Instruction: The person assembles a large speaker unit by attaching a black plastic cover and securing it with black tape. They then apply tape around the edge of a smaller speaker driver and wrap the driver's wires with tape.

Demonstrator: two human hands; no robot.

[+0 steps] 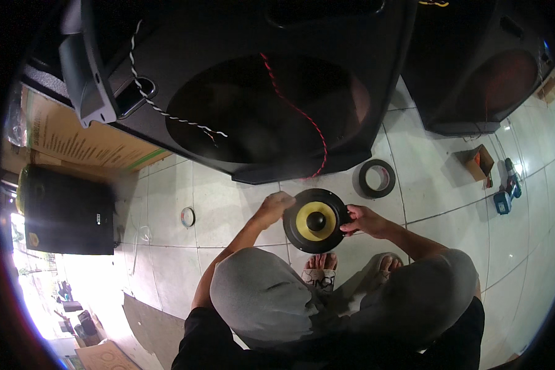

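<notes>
Right now, my right hand (369, 221) grips the right rim of a round speaker driver (316, 221) (black around a yellow cone), fingers and thumb closed on its edge. My left hand (273, 209) curls at its upper-left rim; whether those fingers pinch it, I cannot tell. The driver is just beyond my feet, before a large black cabinet (388, 61) with red twisted wire (324, 145) hanging down.

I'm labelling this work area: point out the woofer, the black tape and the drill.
Woofer (316, 221): head view, on its dark central dome.
Black tape (375, 193): head view, on the lower part of its ring.
Drill (512, 181): head view, on its body, above the battery.
</notes>
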